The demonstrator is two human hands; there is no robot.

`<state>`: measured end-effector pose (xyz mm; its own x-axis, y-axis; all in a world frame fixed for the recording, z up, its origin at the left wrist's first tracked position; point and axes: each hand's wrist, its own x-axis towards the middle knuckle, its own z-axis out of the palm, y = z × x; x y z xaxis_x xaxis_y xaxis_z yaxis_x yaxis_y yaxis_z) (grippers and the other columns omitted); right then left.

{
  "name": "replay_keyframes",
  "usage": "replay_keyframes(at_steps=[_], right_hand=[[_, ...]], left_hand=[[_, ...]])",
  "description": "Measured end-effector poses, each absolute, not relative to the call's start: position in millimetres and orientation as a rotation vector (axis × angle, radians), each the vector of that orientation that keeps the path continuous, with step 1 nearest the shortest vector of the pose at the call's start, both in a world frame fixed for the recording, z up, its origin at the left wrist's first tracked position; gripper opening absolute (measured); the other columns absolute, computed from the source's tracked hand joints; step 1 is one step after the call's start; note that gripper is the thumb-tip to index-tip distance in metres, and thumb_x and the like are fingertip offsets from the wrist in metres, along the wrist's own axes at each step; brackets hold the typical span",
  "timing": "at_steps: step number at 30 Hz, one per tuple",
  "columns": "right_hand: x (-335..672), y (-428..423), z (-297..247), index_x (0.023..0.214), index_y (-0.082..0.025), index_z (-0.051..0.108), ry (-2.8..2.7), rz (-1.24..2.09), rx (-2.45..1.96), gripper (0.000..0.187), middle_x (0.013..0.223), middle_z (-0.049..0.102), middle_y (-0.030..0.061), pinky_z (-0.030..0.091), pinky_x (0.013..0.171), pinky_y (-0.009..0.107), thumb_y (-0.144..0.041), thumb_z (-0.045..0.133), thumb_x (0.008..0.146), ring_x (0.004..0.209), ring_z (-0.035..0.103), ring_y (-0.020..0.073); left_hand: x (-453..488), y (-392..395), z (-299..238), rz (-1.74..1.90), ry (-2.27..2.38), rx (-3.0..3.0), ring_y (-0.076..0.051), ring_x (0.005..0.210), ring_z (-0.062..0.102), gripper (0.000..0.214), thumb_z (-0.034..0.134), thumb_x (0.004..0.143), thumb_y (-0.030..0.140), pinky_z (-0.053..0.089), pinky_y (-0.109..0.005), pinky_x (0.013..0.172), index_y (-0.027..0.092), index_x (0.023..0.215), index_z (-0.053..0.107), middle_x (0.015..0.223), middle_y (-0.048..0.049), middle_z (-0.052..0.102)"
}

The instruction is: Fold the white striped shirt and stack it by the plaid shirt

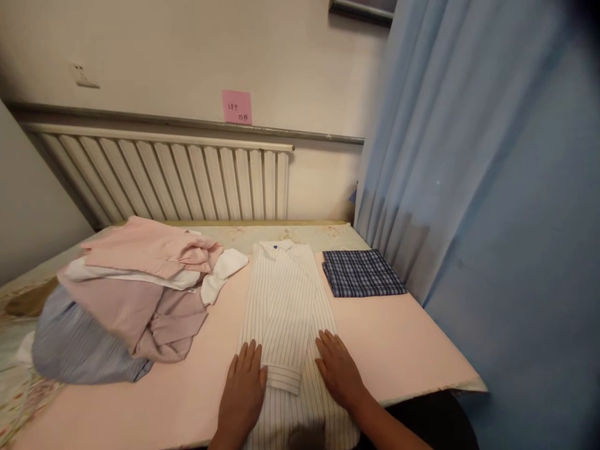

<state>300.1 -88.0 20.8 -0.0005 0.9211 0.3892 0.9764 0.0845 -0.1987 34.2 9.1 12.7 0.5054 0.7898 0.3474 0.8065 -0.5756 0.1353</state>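
Observation:
A white shirt with thin dark stripes [285, 300] lies lengthwise on the pink board [403, 350], its sides folded in and a cuffed sleeve lying down its middle. My left hand [244, 389] rests flat on the shirt's lower left part, fingers stretched out. On the lower right part, my right hand [338, 370] lies flat with its fingers spread. Neither hand holds anything. The shirt's hem hangs over the near edge.
A loose pile of pink, white, mauve and pale blue clothes [135, 294] sits at the left. A folded dark blue checked cloth [362, 272] lies at the right. A blue curtain [492, 200] hangs close on the right; a radiator [164, 181] stands behind.

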Motion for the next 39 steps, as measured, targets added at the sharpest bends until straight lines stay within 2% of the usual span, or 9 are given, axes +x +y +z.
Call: replay_keyframes(at_steps=[19, 30, 35, 39], right_hand=[[298, -88, 26, 0.134, -0.017, 0.049, -1.943, -0.186, -1.895, 0.046, 0.142, 0.046, 0.0083, 0.031, 0.112, 0.046, -0.018, 0.045, 0.088, 0.135, 0.036, 0.0254], [295, -91, 30, 0.129, -0.018, 0.054, -1.883, -0.229, -1.901, 0.040, 0.139, 0.050, 0.0064, 0.034, 0.111, 0.044, -0.024, 0.046, 0.091, 0.132, 0.040, 0.0239], [296, -91, 29, 0.128, -0.019, 0.055, -1.870, -0.244, -1.882, 0.040, 0.138, 0.052, 0.0060, 0.035, 0.111, 0.043, -0.022, 0.046, 0.090, 0.132, 0.041, 0.0232], [296, -90, 29, 0.128, -0.019, 0.054, -1.864, -0.238, -1.884, 0.040, 0.138, 0.052, 0.0058, 0.035, 0.110, 0.043, -0.022, 0.047, 0.089, 0.132, 0.041, 0.0232]], left_hand=[[33, 10, 14, -0.544, -1.349, -2.629, -0.027, 0.135, 0.037, 0.049, 0.036, 0.092, 0.037, 0.032, -0.046, 0.109, 0.013, 0.133, 0.051, 0.142, -0.0111, 0.048], [31, 15, 11, -0.527, -1.380, -2.640, -0.025, 0.134, 0.039, 0.051, 0.036, 0.091, 0.039, 0.031, -0.044, 0.109, 0.016, 0.133, 0.051, 0.141, -0.0080, 0.049], [45, 17, 20, -0.511, -1.532, -2.585, -0.025, 0.133, 0.040, 0.047, 0.033, 0.092, 0.033, 0.030, -0.043, 0.109, 0.013, 0.129, 0.054, 0.139, -0.0094, 0.052], [77, 17, 34, -0.580, -1.435, -2.604, -0.026, 0.136, 0.034, 0.047, 0.033, 0.093, 0.031, 0.028, -0.044, 0.111, 0.012, 0.131, 0.052, 0.142, -0.0108, 0.048]])
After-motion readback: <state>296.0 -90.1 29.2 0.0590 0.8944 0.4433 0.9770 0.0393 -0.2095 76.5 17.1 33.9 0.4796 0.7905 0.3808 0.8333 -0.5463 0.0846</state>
